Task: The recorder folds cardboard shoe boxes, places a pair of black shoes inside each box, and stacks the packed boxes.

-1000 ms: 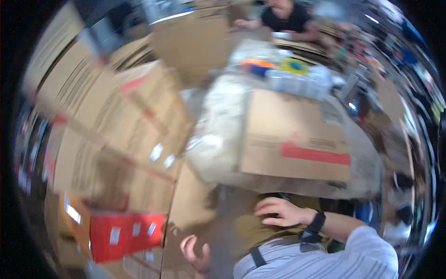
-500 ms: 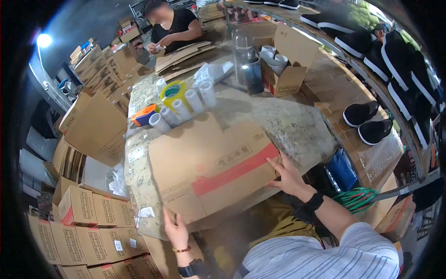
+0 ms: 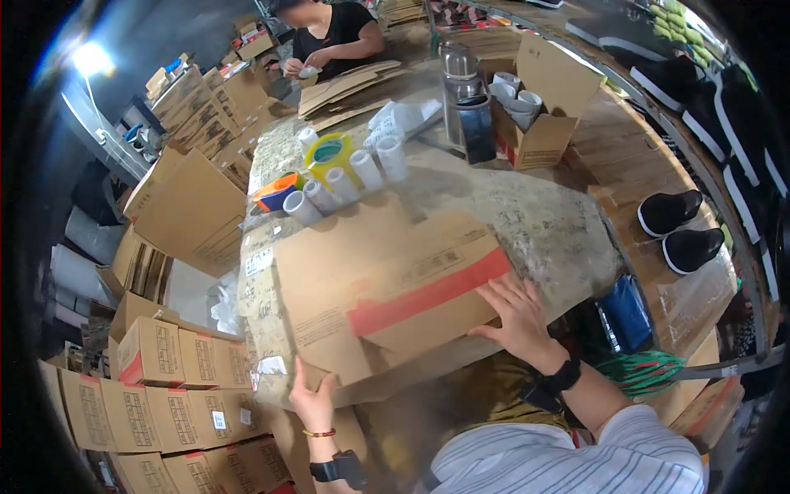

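Note:
A flattened cardboard box [image 3: 329, 284] with a red band and printed marks lies in front of me on the paper-covered table [image 3: 551, 222]. My right hand [image 3: 517, 323] rests on its right end, with fingers stretched out over the red band and the thumb apart. At the lower left corner of the cardboard is my left hand [image 3: 314, 405]. Its fingers point up along the edge and the thumb stands away from them; their tips are against or just beside the cardboard.
Behind the cardboard stand several white paper rolls [image 3: 339, 185], a yellow-green tape roll [image 3: 327, 152] and an orange-blue tape dispenser [image 3: 277, 193]. Farther back are a bottle [image 3: 476, 132], an open carton [image 3: 547, 140] and a co-worker [image 3: 333, 41]. Black shoes [image 3: 691, 247] sit right; stacked cartons [image 3: 156, 350] left.
My right hand has gone from holding the cardboard's right edge to lying across its top with fingers extended. The whole view has shifted slightly; my left hand stays by the lower left corner.

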A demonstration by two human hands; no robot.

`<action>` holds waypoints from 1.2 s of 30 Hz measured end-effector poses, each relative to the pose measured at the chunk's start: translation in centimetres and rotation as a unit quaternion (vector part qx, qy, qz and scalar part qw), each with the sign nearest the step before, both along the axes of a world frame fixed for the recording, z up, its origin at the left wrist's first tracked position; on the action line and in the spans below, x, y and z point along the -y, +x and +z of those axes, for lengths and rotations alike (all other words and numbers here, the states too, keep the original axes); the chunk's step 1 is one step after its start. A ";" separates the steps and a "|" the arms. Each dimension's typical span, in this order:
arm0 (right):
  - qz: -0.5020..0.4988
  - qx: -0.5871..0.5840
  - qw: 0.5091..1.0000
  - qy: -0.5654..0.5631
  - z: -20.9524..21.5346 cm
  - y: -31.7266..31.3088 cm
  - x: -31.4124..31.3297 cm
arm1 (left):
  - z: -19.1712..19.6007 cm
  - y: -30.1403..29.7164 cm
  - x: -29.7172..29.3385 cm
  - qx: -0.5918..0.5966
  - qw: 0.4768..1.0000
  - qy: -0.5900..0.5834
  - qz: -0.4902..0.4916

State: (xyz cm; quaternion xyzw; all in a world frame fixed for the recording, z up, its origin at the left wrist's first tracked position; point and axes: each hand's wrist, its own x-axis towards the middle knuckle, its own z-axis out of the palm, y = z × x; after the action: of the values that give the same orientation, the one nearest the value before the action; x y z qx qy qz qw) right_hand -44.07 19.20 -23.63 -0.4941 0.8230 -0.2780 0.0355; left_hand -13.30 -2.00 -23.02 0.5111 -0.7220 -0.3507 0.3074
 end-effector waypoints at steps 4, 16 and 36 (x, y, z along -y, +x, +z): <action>0.021 0.034 0.999 0.000 2.0 0.4 0.3 | -1.0 -1.7 -0.9 0.003 0.999 -0.041 -0.028; 0.002 0.023 1.000 -0.013 -1.2 0.3 -1.2 | -2.6 1.0 0.9 -0.210 0.961 0.178 -0.005; 0.109 0.061 0.957 -0.263 0.3 3.8 4.8 | -5.2 2.1 2.6 -0.246 0.969 0.036 0.010</action>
State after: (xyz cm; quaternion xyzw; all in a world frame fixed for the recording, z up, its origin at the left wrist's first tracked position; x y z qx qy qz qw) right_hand -40.30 14.41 -23.37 -0.5548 0.6582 -0.5088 -0.0151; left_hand -11.18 -4.60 -28.25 0.4271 -0.6061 -0.4886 0.4599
